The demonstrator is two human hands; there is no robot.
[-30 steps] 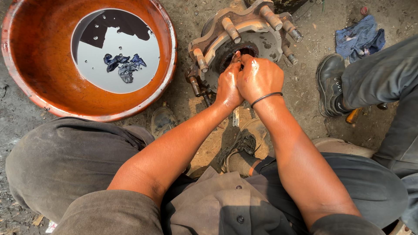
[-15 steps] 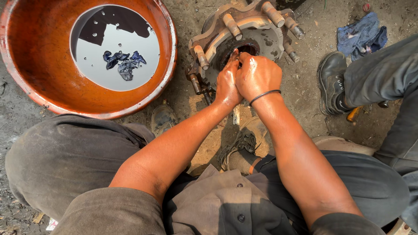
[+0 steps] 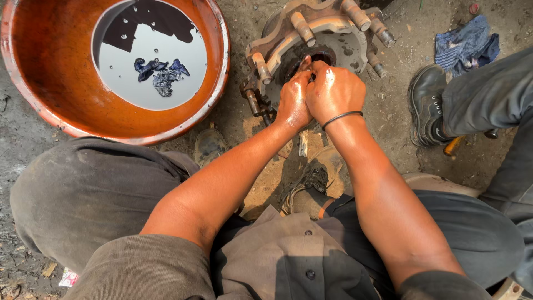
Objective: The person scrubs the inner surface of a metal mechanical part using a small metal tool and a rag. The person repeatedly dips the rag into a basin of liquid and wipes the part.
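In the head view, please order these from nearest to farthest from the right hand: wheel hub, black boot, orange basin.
1. Rusty metal wheel hub, under the right hand.
2. Black leather boot, to its right.
3. Round orange basin, far left.

One wheel hub point(image 3: 327, 41) is lying on the ground at the far side, and six studs are showing on it. One orange basin point(image 3: 33, 72) is standing at the far left, and one dark rag point(image 3: 161, 72) is floating in its liquid. One blue cloth point(image 3: 466, 47) is lying at the far right. Two hands, the left hand point(image 3: 293, 103) and the right hand point(image 3: 333, 91), are meeting at the hub. Three shoes are showing: two near the middle, one black shoe point(image 3: 425, 105) at the right.
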